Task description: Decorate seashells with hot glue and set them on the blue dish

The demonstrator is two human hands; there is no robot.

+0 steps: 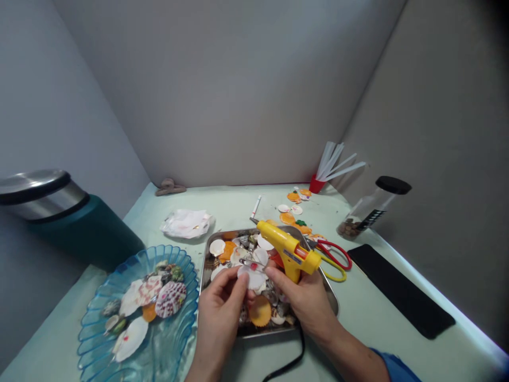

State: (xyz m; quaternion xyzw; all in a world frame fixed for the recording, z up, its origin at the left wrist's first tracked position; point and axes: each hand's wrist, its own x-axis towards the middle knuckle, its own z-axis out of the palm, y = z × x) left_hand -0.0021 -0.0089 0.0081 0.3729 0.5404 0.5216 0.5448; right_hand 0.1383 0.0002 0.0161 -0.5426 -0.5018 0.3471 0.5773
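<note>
My left hand pinches a white seashell between thumb and fingers above the tray. On the shell's upper edge are a small red spot and a thin metal piece that looks like a pin. My right hand is closed around the handle of a yellow glue gun, its nozzle pointing up and left. The right thumb reaches to the shell's right edge; whether it grips the shell I cannot tell. Below both hands is a metal tray full of assorted shells. A black cord runs down from the gun.
On the left, a blue scalloped dish holds shells, beside a teal bottle. A white packet lies behind. On the right are scissors, a black flat object, a clear jar and a red cup of glue sticks.
</note>
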